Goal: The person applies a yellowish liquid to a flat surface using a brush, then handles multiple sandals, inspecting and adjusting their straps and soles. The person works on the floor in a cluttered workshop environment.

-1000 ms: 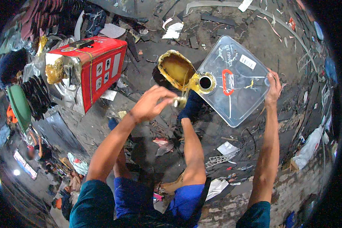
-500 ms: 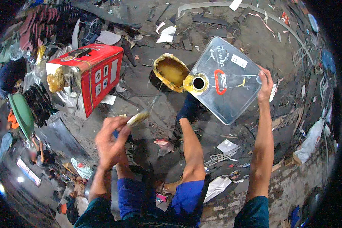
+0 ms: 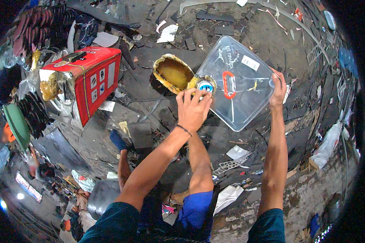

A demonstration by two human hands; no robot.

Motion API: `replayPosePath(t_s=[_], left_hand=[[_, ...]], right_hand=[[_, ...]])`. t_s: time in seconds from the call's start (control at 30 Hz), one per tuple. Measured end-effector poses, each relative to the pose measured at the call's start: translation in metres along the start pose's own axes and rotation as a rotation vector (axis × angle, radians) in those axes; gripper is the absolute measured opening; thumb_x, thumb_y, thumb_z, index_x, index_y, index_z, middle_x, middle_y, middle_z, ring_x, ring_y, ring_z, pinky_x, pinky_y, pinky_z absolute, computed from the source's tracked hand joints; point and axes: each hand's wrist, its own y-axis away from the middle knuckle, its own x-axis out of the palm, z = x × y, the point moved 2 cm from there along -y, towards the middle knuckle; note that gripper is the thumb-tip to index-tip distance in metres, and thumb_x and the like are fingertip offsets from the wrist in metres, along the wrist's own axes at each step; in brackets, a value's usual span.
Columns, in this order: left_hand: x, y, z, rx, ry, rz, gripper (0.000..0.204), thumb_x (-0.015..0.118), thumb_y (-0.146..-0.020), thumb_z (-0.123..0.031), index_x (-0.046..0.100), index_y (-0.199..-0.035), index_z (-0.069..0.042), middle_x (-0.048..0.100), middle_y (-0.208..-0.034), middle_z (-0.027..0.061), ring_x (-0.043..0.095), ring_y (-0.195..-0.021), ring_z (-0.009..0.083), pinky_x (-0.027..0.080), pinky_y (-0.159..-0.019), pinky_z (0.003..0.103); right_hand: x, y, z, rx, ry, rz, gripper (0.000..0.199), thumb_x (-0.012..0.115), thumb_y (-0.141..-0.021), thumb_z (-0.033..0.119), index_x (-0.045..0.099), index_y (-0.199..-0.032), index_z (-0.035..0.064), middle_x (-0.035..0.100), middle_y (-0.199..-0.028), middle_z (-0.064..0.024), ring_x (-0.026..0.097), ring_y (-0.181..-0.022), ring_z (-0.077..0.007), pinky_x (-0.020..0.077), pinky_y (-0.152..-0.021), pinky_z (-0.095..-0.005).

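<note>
A square metal can (image 3: 240, 105) with a red handle is tilted over beside a yellow-crusted tub (image 3: 170, 75) holding amber, glue-like liquid. My right hand (image 3: 278, 90) grips the can's far right corner, thumb over the top. At the can's yellow-smeared spout, my left hand (image 3: 192, 109) has its fingers closed on a round blue-and-white cap (image 3: 206, 87). The cap covers the opening; whether it is fully seated I cannot tell. The can's spout corner meets the tub's right rim.
A red box-shaped can (image 3: 95, 83) with yellow residue on one end stands to the left. Scraps of paper (image 3: 167, 33) and dark offcuts litter the ground. At the far left is a green basin (image 3: 17, 126); a white plastic bag (image 3: 327, 146) lies at the right.
My left hand has moved right and forward from the open floor to the can's spout. The formerly bare opening is now covered by the cap. My right hand keeps its grip on the can.
</note>
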Motion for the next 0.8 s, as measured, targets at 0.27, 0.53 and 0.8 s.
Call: replayPosePath(t_s=[0.27, 0.53, 0.8], left_hand=[[0.058, 0.082, 0.142, -1.029, 0.475, -0.013, 0.044, 0.061, -0.085, -0.027, 0.05, -0.116, 0.001, 0.057, -0.114, 0.0175, 0.051, -0.11, 0.0309, 0.039, -0.094, 0.038], [0.077, 0.045, 0.168, -1.237, 1.025, -0.035, 0.02, 0.057, -0.085, -0.01, 0.058, -0.101, 0.002, 0.06, -0.103, 0.012, 0.06, -0.097, 0.0237, 0.057, -0.073, 0.038], [-0.137, 0.197, 0.117, -1.015, 1.048, -0.076, 0.019, 0.054, -0.086, -0.004, 0.057, -0.104, 0.003, 0.062, -0.09, 0.007, 0.063, -0.079, 0.0165, 0.057, -0.066, 0.032]], right_hand=[[-0.061, 0.006, -0.053, 0.344, 0.038, -0.183, 0.047, 0.055, -0.09, 0.04, 0.052, -0.118, 0.0024, 0.055, -0.11, -0.0054, 0.05, -0.101, -0.0157, 0.0374, -0.091, -0.03], [-0.103, -0.004, -0.075, 0.315, 0.243, -0.13, 0.051, 0.049, -0.093, 0.037, 0.045, -0.125, -0.0018, 0.049, -0.122, -0.0121, 0.045, -0.114, -0.0211, 0.0349, -0.097, -0.0329], [-0.074, 0.145, -0.038, 0.157, 0.628, -0.16, 0.037, 0.051, -0.09, 0.02, 0.049, -0.115, -0.0076, 0.055, -0.112, -0.017, 0.052, -0.103, -0.0271, 0.0397, -0.091, -0.0351]])
